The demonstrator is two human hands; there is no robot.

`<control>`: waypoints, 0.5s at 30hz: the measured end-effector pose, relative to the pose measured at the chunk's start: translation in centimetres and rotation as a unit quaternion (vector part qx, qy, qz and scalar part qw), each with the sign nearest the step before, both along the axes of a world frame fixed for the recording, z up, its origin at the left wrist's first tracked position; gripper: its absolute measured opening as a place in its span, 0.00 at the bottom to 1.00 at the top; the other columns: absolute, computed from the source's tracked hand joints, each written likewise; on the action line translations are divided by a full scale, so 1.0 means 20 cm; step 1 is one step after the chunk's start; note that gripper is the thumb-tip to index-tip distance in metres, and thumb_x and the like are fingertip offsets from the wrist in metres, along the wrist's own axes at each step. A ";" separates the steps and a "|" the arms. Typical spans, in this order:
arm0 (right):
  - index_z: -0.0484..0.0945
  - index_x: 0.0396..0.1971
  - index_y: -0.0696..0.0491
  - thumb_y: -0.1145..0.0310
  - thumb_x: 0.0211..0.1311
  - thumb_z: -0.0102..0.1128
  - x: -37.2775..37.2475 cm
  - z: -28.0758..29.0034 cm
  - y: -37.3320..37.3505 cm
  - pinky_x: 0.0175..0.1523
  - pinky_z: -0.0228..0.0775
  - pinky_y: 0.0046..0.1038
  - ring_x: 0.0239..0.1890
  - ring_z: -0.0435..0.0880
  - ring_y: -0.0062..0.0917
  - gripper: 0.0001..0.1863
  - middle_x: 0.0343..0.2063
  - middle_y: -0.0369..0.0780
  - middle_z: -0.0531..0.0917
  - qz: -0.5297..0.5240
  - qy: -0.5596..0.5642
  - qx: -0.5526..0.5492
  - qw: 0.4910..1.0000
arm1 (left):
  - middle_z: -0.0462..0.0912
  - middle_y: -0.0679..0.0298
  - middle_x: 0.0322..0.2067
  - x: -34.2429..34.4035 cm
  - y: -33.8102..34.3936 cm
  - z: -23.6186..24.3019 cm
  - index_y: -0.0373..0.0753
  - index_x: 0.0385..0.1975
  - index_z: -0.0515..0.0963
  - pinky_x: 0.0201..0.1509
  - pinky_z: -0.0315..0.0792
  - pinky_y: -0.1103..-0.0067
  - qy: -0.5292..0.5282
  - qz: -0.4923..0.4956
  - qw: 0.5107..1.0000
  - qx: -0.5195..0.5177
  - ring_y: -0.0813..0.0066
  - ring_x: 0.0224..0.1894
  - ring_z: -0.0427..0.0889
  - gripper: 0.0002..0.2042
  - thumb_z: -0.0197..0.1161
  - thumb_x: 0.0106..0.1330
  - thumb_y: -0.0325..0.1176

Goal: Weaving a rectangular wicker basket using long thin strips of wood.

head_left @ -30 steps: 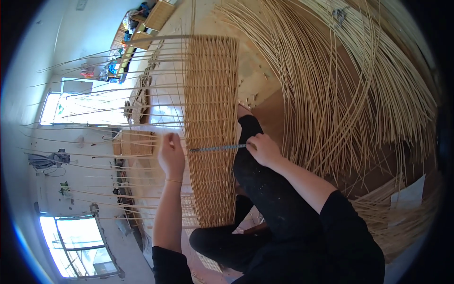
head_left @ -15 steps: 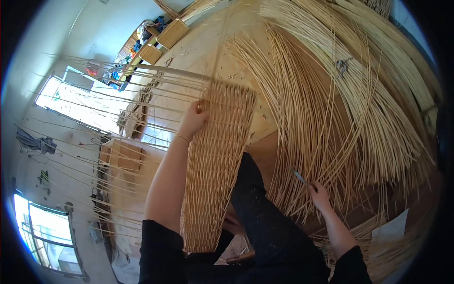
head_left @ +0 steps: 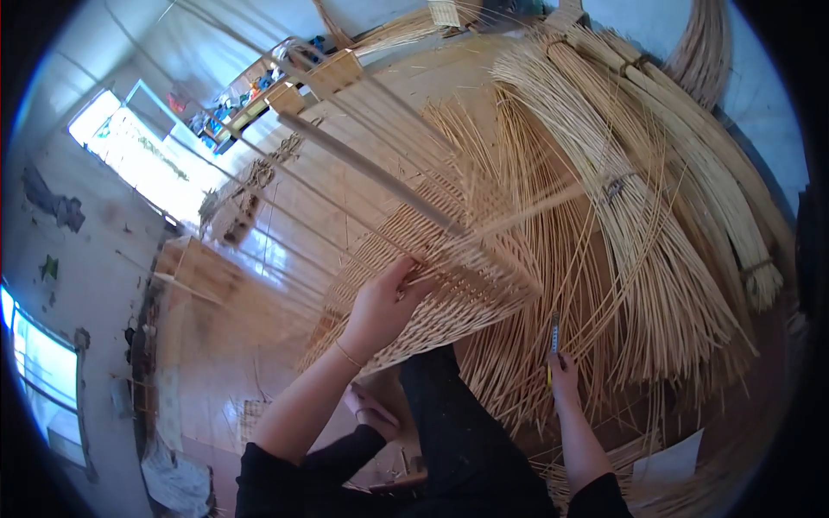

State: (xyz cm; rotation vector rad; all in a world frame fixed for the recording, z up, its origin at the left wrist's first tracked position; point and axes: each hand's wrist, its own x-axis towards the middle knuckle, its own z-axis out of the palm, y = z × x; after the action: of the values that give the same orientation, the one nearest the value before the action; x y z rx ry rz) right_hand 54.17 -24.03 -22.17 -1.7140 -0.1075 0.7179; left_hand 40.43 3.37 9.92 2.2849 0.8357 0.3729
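A woven wicker piece (head_left: pixel 488 298) slants over my dark-clothed leg, its unwoven stakes reaching up and to the left. My left hand (head_left: pixel 384 306) grips it near the middle, fingers closed at the stakes and weave. A thicker pale stake (head_left: pixel 371 168) stands out among the thin ones. At the lower right, my right hand (head_left: pixel 563 380) is closed around a tape measure (head_left: pixel 555 332). The marked strip points upward, and a bit of yellow shows beside the fingers. That hand is apart from the wicker piece, over loose rods (head_left: pixel 509 371).
A large tied bundle of pale rods (head_left: pixel 665 250) lies on the right, with more bundles (head_left: pixel 699 155) behind it. A white sheet (head_left: pixel 669 457) rests at the lower right. Wooden boxes (head_left: pixel 203 268) stand on the left, near the windows.
The wicker piece has turned from nearly upright to a slant, its top swinging right. My left hand has moved lower and right with it; my right hand has shifted slightly down and left.
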 end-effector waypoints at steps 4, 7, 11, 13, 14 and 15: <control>0.69 0.60 0.59 0.62 0.72 0.54 0.01 0.07 -0.02 0.52 0.70 0.29 0.47 0.80 0.31 0.23 0.47 0.45 0.79 -0.033 -0.033 -0.008 0.999 | 0.85 0.60 0.37 -0.14 -0.06 -0.03 0.34 0.49 0.77 0.48 0.74 0.78 -0.010 0.006 1.000 -0.008 0.77 0.42 0.82 0.18 0.66 0.65 0.38; 0.67 0.62 0.56 0.61 0.72 0.52 0.02 0.32 0.06 0.49 0.73 0.27 0.43 0.80 0.27 0.24 0.43 0.40 0.80 -0.068 0.131 0.174 0.974 | 0.85 0.62 0.36 -0.20 -0.07 -0.07 0.33 0.47 0.78 0.47 0.74 0.80 -0.051 0.012 0.997 -0.054 0.79 0.40 0.81 0.18 0.68 0.63 0.38; 0.66 0.61 0.61 0.52 0.75 0.48 0.01 0.72 0.35 0.49 0.73 0.30 0.44 0.80 0.30 0.28 0.46 0.43 0.80 0.106 0.213 0.311 0.920 | 0.86 0.60 0.33 -0.34 -0.11 -0.11 0.32 0.43 0.79 0.44 0.74 0.78 -0.070 0.042 0.989 -0.120 0.80 0.37 0.82 0.14 0.69 0.62 0.33; 0.66 0.61 0.62 0.51 0.75 0.48 -0.06 0.82 0.47 0.53 0.73 0.33 0.48 0.80 0.32 0.29 0.49 0.46 0.79 0.136 0.154 0.198 0.958 | 0.86 0.59 0.32 -0.45 -0.12 -0.15 0.32 0.42 0.80 0.44 0.75 0.78 -0.112 0.049 0.985 -0.121 0.78 0.37 0.83 0.14 0.69 0.61 0.33; 0.65 0.62 0.63 0.51 0.75 0.48 -0.11 0.84 0.51 0.54 0.73 0.35 0.49 0.80 0.33 0.30 0.51 0.47 0.79 0.161 0.127 0.158 0.966 | 0.86 0.59 0.32 -0.51 -0.12 -0.17 0.32 0.42 0.80 0.44 0.75 0.78 -0.139 0.044 0.980 -0.134 0.77 0.37 0.83 0.13 0.69 0.60 0.32; 0.66 0.61 0.62 0.51 0.75 0.48 -0.17 0.84 0.53 0.56 0.73 0.36 0.51 0.79 0.34 0.29 0.52 0.47 0.78 0.160 0.146 0.150 0.965 | 0.86 0.57 0.34 -0.58 -0.10 -0.19 0.32 0.42 0.80 0.47 0.75 0.76 -0.120 0.064 0.985 -0.104 0.70 0.40 0.85 0.14 0.70 0.58 0.32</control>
State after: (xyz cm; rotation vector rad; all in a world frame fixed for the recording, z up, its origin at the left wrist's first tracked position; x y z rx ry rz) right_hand 50.73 -13.52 -5.35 -1.2991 -0.2780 1.1261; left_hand 28.80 1.45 6.11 1.9541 0.8555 0.5788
